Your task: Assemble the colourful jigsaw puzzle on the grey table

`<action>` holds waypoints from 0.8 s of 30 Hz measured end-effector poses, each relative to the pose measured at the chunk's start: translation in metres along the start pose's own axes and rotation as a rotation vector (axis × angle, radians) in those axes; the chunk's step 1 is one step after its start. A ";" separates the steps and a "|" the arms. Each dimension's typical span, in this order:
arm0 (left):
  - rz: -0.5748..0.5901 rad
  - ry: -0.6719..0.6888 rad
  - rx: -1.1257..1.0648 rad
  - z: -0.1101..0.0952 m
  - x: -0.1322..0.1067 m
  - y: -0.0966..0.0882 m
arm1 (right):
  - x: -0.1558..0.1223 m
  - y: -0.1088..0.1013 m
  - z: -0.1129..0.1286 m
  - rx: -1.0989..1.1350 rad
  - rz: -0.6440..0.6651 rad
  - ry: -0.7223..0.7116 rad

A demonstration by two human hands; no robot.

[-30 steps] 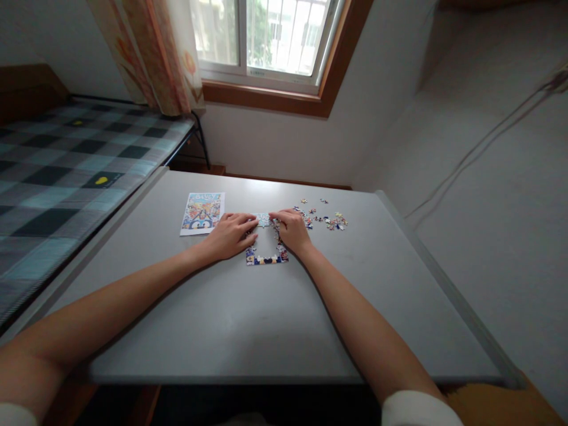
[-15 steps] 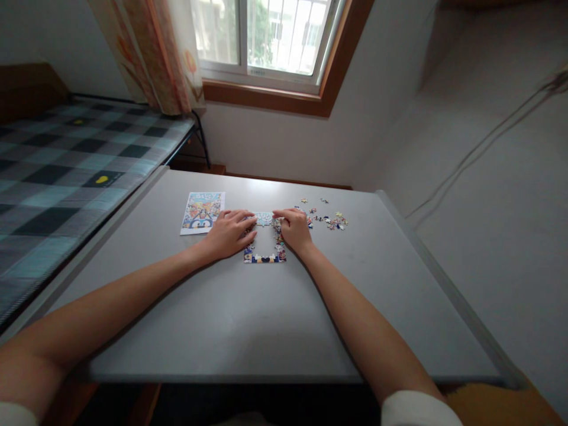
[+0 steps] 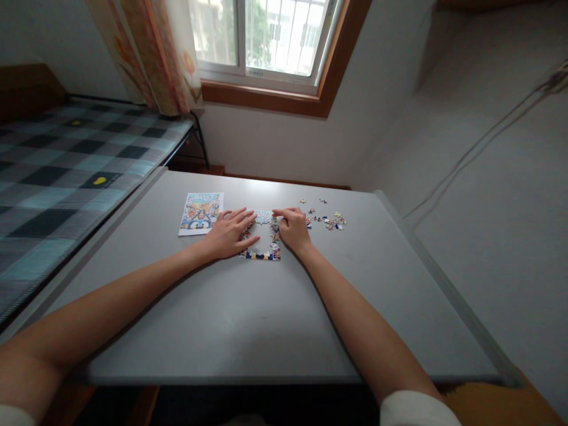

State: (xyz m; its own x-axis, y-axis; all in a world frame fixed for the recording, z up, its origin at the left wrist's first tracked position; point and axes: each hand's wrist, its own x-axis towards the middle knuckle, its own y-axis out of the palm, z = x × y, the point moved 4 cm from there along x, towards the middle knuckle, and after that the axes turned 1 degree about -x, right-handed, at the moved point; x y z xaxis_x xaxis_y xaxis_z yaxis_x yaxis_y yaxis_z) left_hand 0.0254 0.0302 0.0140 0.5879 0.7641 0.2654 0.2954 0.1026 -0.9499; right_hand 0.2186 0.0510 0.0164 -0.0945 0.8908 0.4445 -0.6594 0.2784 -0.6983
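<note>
A partly joined jigsaw puzzle (image 3: pixel 262 257) lies on the grey table as a rectangular border around a bare middle. Its top strip is light blue; its sides are multicoloured and its bottom row dark and yellow. My left hand (image 3: pixel 228 233) rests over the left side, fingers spread and touching the upper left part. At the upper right corner, my right hand (image 3: pixel 293 229) has its index finger stretched onto the border and its other fingers curled. Whatever may be under those curled fingers is hidden. Loose puzzle pieces (image 3: pixel 336 221) lie just right of that hand.
A printed picture sheet (image 3: pixel 199 214) lies left of the puzzle, partly beside my left hand. The table (image 3: pixel 231 331) has raised side edges. A checked bed (image 3: pixel 89 154) stands to the left, a window (image 3: pixel 261 41) ahead, and a wall with hanging cords to the right.
The puzzle border's lower end has shifted slightly left, so the border sits at a slightly different angle. My left fingers have spread a little more; my right hand keeps nearly the same pose.
</note>
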 end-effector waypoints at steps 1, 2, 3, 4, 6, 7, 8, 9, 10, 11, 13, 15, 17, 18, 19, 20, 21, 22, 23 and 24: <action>0.013 -0.001 -0.001 0.000 0.000 0.001 | 0.000 0.000 0.000 -0.001 0.005 0.002; 0.026 -0.003 0.001 0.000 0.000 0.002 | 0.000 0.001 0.000 -0.002 0.013 0.007; 0.035 -0.006 0.005 0.001 0.001 0.003 | 0.000 0.002 -0.001 -0.005 0.020 0.014; 0.041 -0.008 0.011 0.001 0.001 0.004 | 0.000 0.002 -0.002 -0.008 0.024 0.022; 0.034 -0.012 0.027 0.002 0.001 0.005 | 0.000 0.003 -0.003 -0.010 0.023 0.037; 0.019 -0.017 0.035 0.002 0.000 0.004 | 0.000 0.003 -0.003 -0.009 0.019 0.039; 0.000 -0.020 0.043 0.002 0.000 0.003 | 0.000 0.003 -0.003 -0.007 0.015 0.036; -0.020 -0.021 0.049 0.002 0.000 0.002 | 0.000 0.003 -0.003 -0.003 0.010 0.029; -0.038 -0.019 0.054 0.002 -0.001 0.001 | 0.000 0.002 -0.003 0.002 0.006 0.021; -0.049 -0.013 0.056 0.001 -0.001 -0.001 | 0.000 0.002 -0.003 0.005 0.003 0.013; -0.049 0.001 0.050 0.000 -0.001 -0.001 | -0.001 0.002 -0.003 0.002 0.006 0.004; -0.039 0.003 0.038 0.000 -0.001 -0.001 | -0.001 0.003 -0.003 -0.007 0.012 0.000; -0.037 -0.004 0.029 0.000 -0.001 0.000 | -0.001 0.003 -0.004 -0.013 0.011 -0.001; -0.043 -0.011 0.027 0.001 -0.001 0.000 | -0.001 0.003 -0.004 -0.015 0.009 -0.001; -0.052 -0.016 0.027 0.001 -0.001 0.000 | -0.001 0.003 -0.004 -0.017 0.009 -0.001; -0.065 -0.020 0.027 0.001 -0.001 0.000 | -0.001 0.003 -0.004 -0.019 0.009 -0.001; -0.080 -0.024 0.029 0.001 -0.002 -0.001 | -0.001 0.003 -0.004 -0.020 0.009 -0.002; -0.094 -0.027 0.031 0.001 -0.002 -0.001 | -0.001 0.004 -0.004 -0.019 0.010 -0.006; -0.103 -0.029 0.032 0.001 -0.002 -0.002 | -0.001 0.004 -0.004 -0.017 0.010 -0.011; -0.109 -0.032 0.033 0.001 -0.002 -0.002 | -0.001 0.004 -0.004 -0.014 0.009 -0.015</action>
State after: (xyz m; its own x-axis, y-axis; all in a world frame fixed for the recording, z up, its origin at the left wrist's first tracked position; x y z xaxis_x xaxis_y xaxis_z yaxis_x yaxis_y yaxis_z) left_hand 0.0228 0.0288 0.0150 0.5289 0.7675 0.3621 0.3311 0.2063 -0.9208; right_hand 0.2188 0.0526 0.0112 -0.1118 0.8880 0.4460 -0.6481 0.2751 -0.7102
